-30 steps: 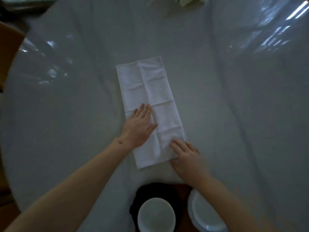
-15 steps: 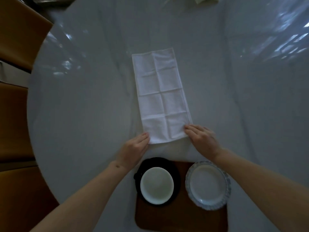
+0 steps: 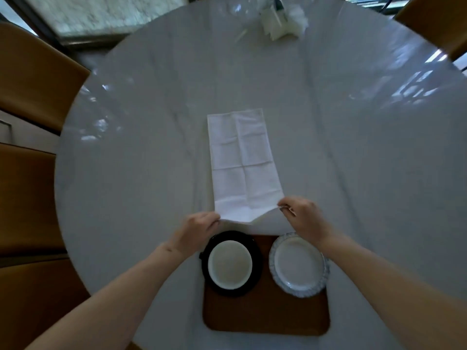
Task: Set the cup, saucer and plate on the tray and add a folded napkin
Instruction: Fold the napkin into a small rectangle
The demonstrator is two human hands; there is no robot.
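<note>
A long white napkin (image 3: pixel 242 162) lies folded lengthwise on the round table, pointing away from me. My left hand (image 3: pixel 197 231) pinches its near left corner and my right hand (image 3: pixel 303 218) pinches its near right corner, which is lifted off the table. Just below the hands a brown tray (image 3: pixel 265 314) carries a white cup (image 3: pixel 230 265) standing on a black saucer (image 3: pixel 255 251) at its left. A white plate (image 3: pixel 298 267) with a blue patterned rim sits at the tray's right.
The round white table (image 3: pixel 126 173) has a napkin holder with white paper (image 3: pixel 280 18) at its far edge. Brown chairs stand at the left (image 3: pixel 32 79) and the far right (image 3: pixel 434 18). A window lies beyond the table.
Both hands slid from pressing flat on the napkin to its near corners and now pinch them, the right corner raised. The camera tilted so the tray came fully into view.
</note>
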